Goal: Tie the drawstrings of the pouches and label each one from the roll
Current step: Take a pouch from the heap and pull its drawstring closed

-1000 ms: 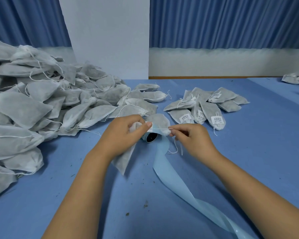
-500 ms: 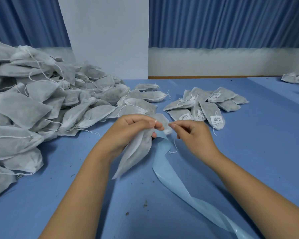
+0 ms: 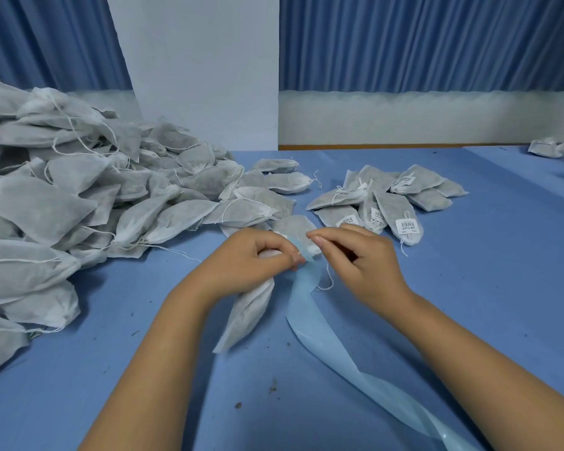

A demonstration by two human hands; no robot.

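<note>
My left hand grips the neck of a grey drawstring pouch, whose body hangs down and toward me under the wrist. My right hand pinches the pouch's thin white drawstring, fingertips almost touching the left hand's. A loop of the string dangles beneath. The pale blue backing strip of the label roll runs from between my hands to the lower right edge. The roll itself is hidden behind my hands.
A big heap of unlabelled grey pouches fills the left side of the blue table. A small group of labelled pouches lies behind my right hand. A few more pouches sit at the far right edge.
The pouch has swung from lying near the roll to hanging under my left hand. Both hands have closed in together, and the roll's dark core is no longer visible.
</note>
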